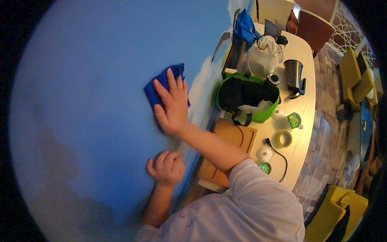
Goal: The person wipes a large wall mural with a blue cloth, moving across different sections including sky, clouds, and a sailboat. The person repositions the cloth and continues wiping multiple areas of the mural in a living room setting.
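Nearest the lens, from four to six o'clock, is the pale grey short-sleeved cloth shirt (258,209) of the person whose hands I watch from afar. At eleven o'clock the right hand (173,99) lies over the dark blue, square-cornered cloth (152,93), which sits against the broad, smooth, blue painted wall (100,101). Its grip is released: fingers spread, palm down, pressing the cloth rather than clutching it. At seven o'clock the left hand (166,169) has its fingers loosely bent; its palm is turned away from me, so I cannot tell whether that grip closes on anything or whether it touches the wall. I judge the step in hand to be wiping this patch of wall. As I read it, the next move calls for even pressure and a sliding stroke, the cloth kept flat beneath the fingers. From one to four o'clock stands the pale wooden, round-cornered desk (308,105), bearing a green-rimmed bag with black contents (262,117) at two o'clock; the right elbow should stay clear of it.
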{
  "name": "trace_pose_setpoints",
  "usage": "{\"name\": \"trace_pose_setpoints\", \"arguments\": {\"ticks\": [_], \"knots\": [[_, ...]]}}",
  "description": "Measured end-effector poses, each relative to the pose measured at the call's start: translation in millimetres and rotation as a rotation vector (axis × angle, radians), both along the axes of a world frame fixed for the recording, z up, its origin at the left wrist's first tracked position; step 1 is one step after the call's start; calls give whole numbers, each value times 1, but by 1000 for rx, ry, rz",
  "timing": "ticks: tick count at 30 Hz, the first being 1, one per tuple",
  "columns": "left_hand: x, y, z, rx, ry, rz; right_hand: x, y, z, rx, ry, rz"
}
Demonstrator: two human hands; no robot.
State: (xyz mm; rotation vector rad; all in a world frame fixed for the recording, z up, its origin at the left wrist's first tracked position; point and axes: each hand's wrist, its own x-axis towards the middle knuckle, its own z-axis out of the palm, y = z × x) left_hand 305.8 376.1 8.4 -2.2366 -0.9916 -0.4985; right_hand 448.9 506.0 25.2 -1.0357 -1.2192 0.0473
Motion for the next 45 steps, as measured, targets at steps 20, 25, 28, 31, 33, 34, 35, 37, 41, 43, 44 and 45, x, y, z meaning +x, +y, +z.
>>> {"name": "trace_pose_setpoints", "arguments": {"ticks": [20,25,28,31,33,34,35,37,41,43,44,45], "knots": [[-28,-48,-22,-358,-341,-228,-56,-11,-96,-274,807,-74],[-74,-119,-39,-300,-490,-127,-128,-117,-23,34,-63,142],[-97,-149,-27,-241,-507,-82,-169,-161,-92,383,-402,267],[-115,-176,-13,-150,-546,-30,-162,-166,-115,530,-581,356],[-128,-199,-8,-69,-567,41,-154,-152,-80,402,-470,299],[-132,-209,-7,-41,-574,68,-151,-146,-50,269,-357,245],[-135,-217,-6,-16,-580,98,-150,-139,-16,172,-161,204],[-144,-234,-2,32,-568,136,-159,-138,43,96,53,143],[-162,-265,-1,119,-582,177,-210,-190,72,231,-241,194],[-170,-273,0,166,-637,160,-238,-235,48,361,-539,286],[-174,-277,0,182,-665,149,-250,-252,27,433,-665,353],[-178,-283,2,200,-686,144,-257,-262,6,604,-808,358]]}}
